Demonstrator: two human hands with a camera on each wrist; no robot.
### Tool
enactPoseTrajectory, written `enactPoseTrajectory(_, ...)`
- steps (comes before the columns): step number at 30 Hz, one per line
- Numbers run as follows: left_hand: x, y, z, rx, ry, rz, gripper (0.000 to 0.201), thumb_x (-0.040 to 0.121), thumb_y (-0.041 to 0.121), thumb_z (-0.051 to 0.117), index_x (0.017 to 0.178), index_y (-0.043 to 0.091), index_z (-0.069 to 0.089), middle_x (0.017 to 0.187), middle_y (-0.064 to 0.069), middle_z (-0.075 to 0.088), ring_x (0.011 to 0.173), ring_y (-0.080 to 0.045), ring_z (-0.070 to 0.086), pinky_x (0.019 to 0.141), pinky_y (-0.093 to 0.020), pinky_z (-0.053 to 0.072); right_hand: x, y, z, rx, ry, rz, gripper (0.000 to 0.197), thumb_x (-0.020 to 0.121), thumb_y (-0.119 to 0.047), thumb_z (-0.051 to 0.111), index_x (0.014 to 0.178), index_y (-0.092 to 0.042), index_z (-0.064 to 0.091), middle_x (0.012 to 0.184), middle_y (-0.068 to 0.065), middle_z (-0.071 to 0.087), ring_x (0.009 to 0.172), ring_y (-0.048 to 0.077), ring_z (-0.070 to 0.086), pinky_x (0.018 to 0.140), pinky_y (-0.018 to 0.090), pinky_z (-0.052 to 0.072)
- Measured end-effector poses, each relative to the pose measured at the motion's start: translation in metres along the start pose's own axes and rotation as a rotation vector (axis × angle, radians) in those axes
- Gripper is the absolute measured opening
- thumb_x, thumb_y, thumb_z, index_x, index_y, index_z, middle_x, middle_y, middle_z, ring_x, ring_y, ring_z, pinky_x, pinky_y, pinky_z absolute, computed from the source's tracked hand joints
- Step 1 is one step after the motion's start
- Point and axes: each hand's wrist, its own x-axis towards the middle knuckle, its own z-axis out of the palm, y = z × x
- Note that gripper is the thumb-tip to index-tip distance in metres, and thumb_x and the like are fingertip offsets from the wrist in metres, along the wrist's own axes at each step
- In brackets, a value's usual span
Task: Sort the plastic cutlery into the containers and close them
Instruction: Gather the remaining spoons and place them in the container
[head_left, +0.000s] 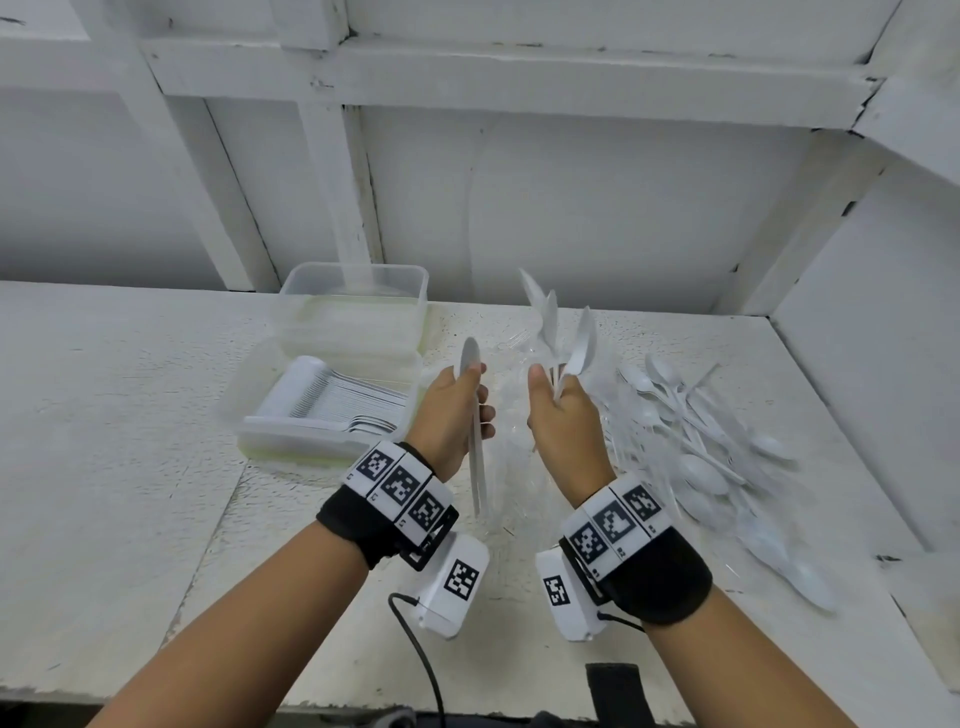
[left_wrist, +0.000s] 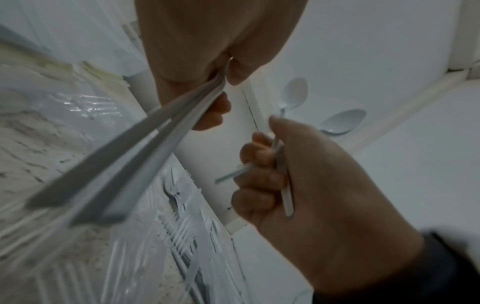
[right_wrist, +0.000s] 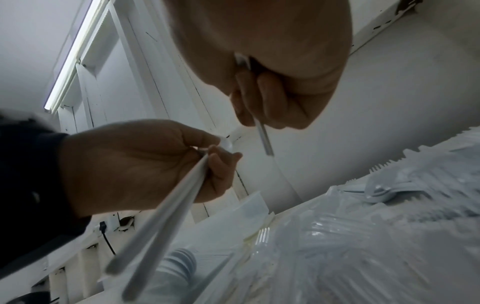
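Observation:
Both hands are raised over the white table. My left hand (head_left: 460, 410) grips a small stack of white plastic spoons (head_left: 475, 431), bowls up and handles (left_wrist: 109, 168) pointing down toward the wrist. My right hand (head_left: 558, 415) holds a fan of white spoons (head_left: 563, 338) by their handles, bowls (left_wrist: 342, 122) upward. An open clear container (head_left: 249, 415) at the left holds a packed row of white forks (head_left: 343, 400). A second clear container (head_left: 358, 301) stands behind it. A heap of loose white spoons (head_left: 711, 452) lies at the right.
Crumpled clear plastic wrap with forks (head_left: 506, 415) lies on the table between and under the hands. A white framed wall (head_left: 467, 182) rises behind the table and a side wall (head_left: 857, 312) bounds the right. A black cable (head_left: 421, 660) hangs near the front edge.

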Motion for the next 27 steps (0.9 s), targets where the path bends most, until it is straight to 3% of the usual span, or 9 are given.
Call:
enactPoseTrajectory(2,0.003,0.002,-0.002,-0.023,0.028,0.021,0.012,0.099,0.02,0.04,0.104,0.01,0.046,0.072,-0.001,0.042,0.055,-0.012,0.043,0.048,-0.022,0.041,0.0,0.007,0.0,-0.099,-0.033,0.007,0.029,0.098,-0.039,0.036,0.073,-0.026,0.04,0.068,-0.007,0.05,0.071,0.014,0.055,0.066,0.027,0.041)
enactPoseTrajectory(4,0.005,0.003,-0.004,-0.036,0.046,0.03,0.007,0.098,0.013,0.041,0.102,0.009,0.045,0.073,-0.003,0.047,0.053,-0.012,0.045,0.046,-0.022,0.043,0.0,0.012,-0.001,-0.183,-0.07,0.004,0.031,0.098,-0.039,0.037,0.073,-0.021,0.045,0.065,-0.005,0.053,0.07,0.017,0.058,0.066,0.028,0.044)
enactPoseTrajectory(7,0.006,0.007,-0.005,-0.051,0.058,0.035,0.008,0.097,0.009,0.039,0.094,0.015,0.044,0.071,-0.002,0.046,0.048,-0.01,0.038,0.043,-0.02,0.036,-0.003,0.014,-0.001,-0.094,-0.202,0.065,0.037,0.097,-0.042,0.04,0.076,-0.016,0.055,0.053,-0.002,0.054,0.043,0.005,0.05,0.05,0.019,0.04)
enactPoseTrajectory(9,0.007,0.008,-0.005,-0.061,0.042,0.035,0.007,0.099,0.02,0.04,0.097,0.014,0.043,0.072,-0.001,0.042,0.048,-0.009,0.034,0.042,-0.019,0.031,-0.004,0.012,-0.001,-0.007,-0.294,0.114,0.039,0.097,-0.041,0.039,0.08,-0.012,0.059,0.049,-0.001,0.053,0.031,0.002,0.039,0.038,0.013,0.032)
enactPoseTrajectory(11,0.007,0.009,-0.006,-0.05,0.027,0.04,0.028,0.097,0.041,0.043,0.101,0.014,0.044,0.072,0.001,0.04,0.05,-0.008,0.033,0.044,-0.019,0.032,-0.005,0.01,-0.004,0.075,-0.344,0.147,0.041,0.098,-0.042,0.038,0.083,-0.011,0.059,0.048,0.001,0.052,0.03,0.006,0.034,0.035,0.015,0.029)
enactPoseTrajectory(13,0.008,0.01,-0.005,-0.036,0.019,0.055,0.037,0.091,0.051,0.047,0.099,0.015,0.046,0.074,0.002,0.039,0.052,-0.008,0.034,0.046,-0.019,0.034,-0.006,0.008,-0.006,0.127,-0.393,0.145,0.042,0.098,-0.043,0.036,0.081,-0.012,0.059,0.046,0.001,0.051,0.03,0.009,0.032,0.035,0.016,0.026)
enactPoseTrajectory(19,0.008,0.011,-0.006,-0.069,-0.023,0.126,0.021,0.089,0.031,0.059,0.079,0.017,0.047,0.064,0.004,0.044,0.051,-0.008,0.035,0.046,-0.018,0.033,-0.007,0.005,-0.008,0.109,-0.567,0.117,0.043,0.098,-0.044,0.035,0.079,-0.013,0.058,0.042,0.0,0.05,0.03,0.009,0.03,0.036,0.016,0.027)
enactPoseTrajectory(23,0.01,0.011,-0.008,-0.013,0.015,0.174,0.018,0.096,0.024,0.049,0.085,0.013,0.056,0.069,-0.001,0.048,0.056,-0.011,0.042,0.051,-0.019,0.04,-0.007,0.007,-0.008,0.054,-0.545,0.089,0.045,0.098,-0.046,0.032,0.081,-0.018,0.062,0.051,-0.001,0.058,0.038,0.006,0.041,0.045,0.015,0.035)
enactPoseTrajectory(27,0.011,0.008,-0.012,-0.004,0.016,0.198,0.018,0.098,0.019,0.044,0.089,0.008,0.056,0.085,-0.01,0.06,0.077,-0.019,0.06,0.072,-0.03,0.053,-0.007,0.013,-0.007,-0.018,-0.412,0.035,0.042,0.099,-0.041,0.03,0.092,-0.02,0.066,0.079,-0.007,0.065,0.069,-0.003,0.055,0.066,0.017,0.04)
